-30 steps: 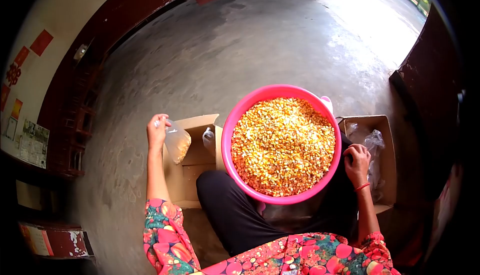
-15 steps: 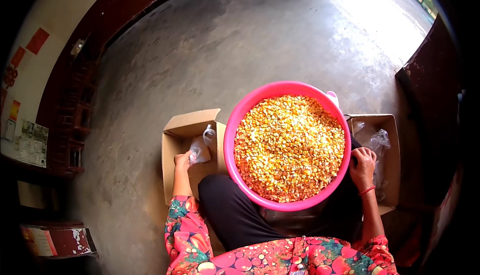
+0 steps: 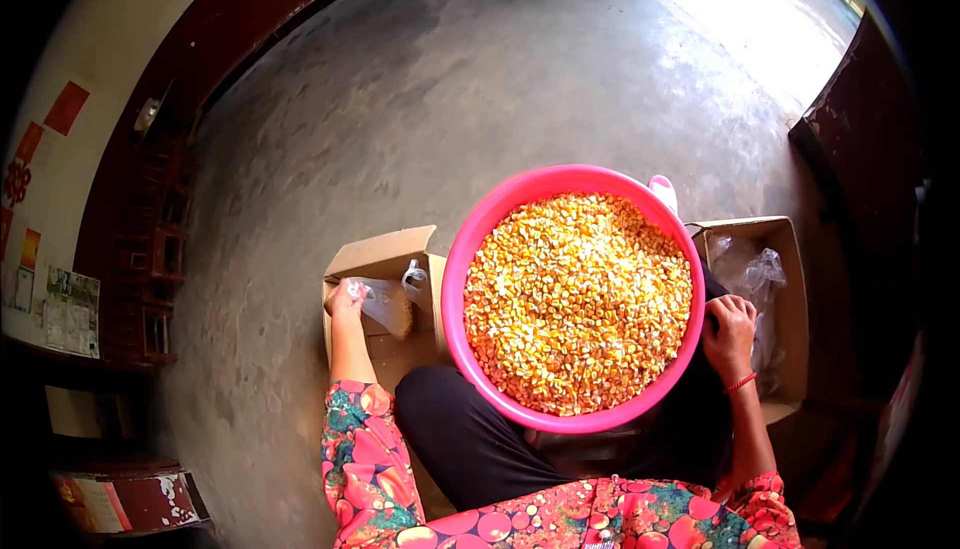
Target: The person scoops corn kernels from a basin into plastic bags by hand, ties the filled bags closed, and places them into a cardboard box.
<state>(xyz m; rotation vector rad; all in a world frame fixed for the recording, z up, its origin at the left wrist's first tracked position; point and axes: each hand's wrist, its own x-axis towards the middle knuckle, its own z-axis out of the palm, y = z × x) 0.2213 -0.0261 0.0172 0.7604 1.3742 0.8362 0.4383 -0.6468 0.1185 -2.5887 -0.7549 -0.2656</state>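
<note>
Over the left cardboard box (image 3: 385,243), my left hand (image 3: 345,297) pinches one end of a clear plastic bag (image 3: 386,305). Yellowish-brown contents are gathered at the bag's lower right end, and its knotted handle sticks up beside the box wall. A large pink basin (image 3: 455,279) heaped with corn kernels (image 3: 580,299) sits in front of my lap, between my knees. Close to the basin's right rim, my right hand (image 3: 732,329) rests with its fingers curled in; their tips are hidden.
A second cardboard box (image 3: 793,319) stands at my right, with crumpled clear plastic bags (image 3: 765,269) inside. Concrete floor (image 3: 400,99) stretches ahead. Dark wooden stools (image 3: 150,279) line the left wall, and a dark door (image 3: 860,139) stands at the right.
My left hand has moved left and slightly up, pulling the bag's end with it, so the bag is stretched out and its contents show. My right hand stays beside the basin.
</note>
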